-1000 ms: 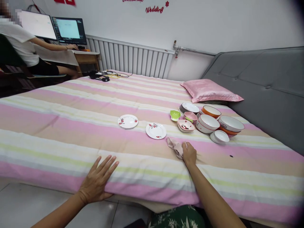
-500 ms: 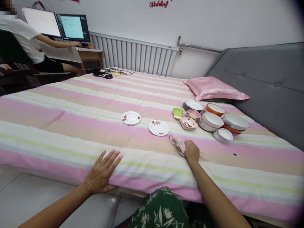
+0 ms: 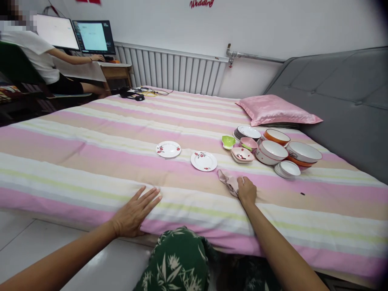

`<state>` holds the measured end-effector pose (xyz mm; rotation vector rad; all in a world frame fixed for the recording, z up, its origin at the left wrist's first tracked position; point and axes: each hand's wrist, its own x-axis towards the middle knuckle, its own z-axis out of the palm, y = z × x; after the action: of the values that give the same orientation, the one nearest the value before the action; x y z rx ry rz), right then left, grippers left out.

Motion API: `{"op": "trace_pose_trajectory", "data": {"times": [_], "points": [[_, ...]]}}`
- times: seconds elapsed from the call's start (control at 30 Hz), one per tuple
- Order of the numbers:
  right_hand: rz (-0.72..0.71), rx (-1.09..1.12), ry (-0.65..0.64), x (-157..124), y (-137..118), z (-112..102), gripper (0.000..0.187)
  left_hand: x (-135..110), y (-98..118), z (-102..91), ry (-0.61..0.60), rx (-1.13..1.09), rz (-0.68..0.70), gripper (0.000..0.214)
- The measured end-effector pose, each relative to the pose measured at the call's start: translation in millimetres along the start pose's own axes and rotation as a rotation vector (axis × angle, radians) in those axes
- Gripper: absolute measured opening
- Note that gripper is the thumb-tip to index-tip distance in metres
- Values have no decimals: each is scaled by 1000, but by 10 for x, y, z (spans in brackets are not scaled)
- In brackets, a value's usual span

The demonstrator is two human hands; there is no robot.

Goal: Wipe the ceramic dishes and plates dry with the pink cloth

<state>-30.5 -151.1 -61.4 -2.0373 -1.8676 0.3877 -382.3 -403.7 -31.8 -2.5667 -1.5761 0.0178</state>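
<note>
My left hand (image 3: 136, 212) lies flat on the near edge of the striped bedsheet (image 3: 100, 178), fingers stretched out and holding nothing. My right hand (image 3: 247, 190) is closed on a pale pink cloth (image 3: 228, 182), whose free end spreads over the sheet to the left. Just beyond the cloth lies a white plate with red flowers (image 3: 204, 161). A second flowered plate (image 3: 168, 149) is a little farther left, seemingly stacked on another. Both plates are apart from my hands.
Right of the plates stand a green leaf-shaped dish (image 3: 228, 142), a pink square bowl (image 3: 242, 154), stacked plates (image 3: 247, 132), large bowls (image 3: 273, 152) and small white dishes (image 3: 289, 169). A pink pillow (image 3: 277, 110) lies behind. A person (image 3: 33, 56) sits at monitors (image 3: 92, 37) far left.
My left hand has slid slightly right and forward on the sheet. My right hand keeps hold of the cloth, nearly unmoved. My knee has shifted left, and the view has tilted a little.
</note>
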Motion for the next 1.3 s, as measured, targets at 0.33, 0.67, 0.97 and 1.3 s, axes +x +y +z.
{"op": "trace_pose_trajectory", "data": {"times": [0.33, 0.67, 0.97, 1.3], "points": [[-8, -12, 6, -19, -2, -15, 28, 127, -172, -114, -105, -67, 172, 82], [-9, -7, 23, 18, 25, 10, 26, 186, -249, -68, -137, -72, 174, 79], [-34, -10, 73, 19, 26, 13, 31, 218, -198, -115, -160, -74, 152, 94], [-58, 23, 86, 40, 35, 10, 36, 299, -213, -167, -245, -138, 145, 110]]}}
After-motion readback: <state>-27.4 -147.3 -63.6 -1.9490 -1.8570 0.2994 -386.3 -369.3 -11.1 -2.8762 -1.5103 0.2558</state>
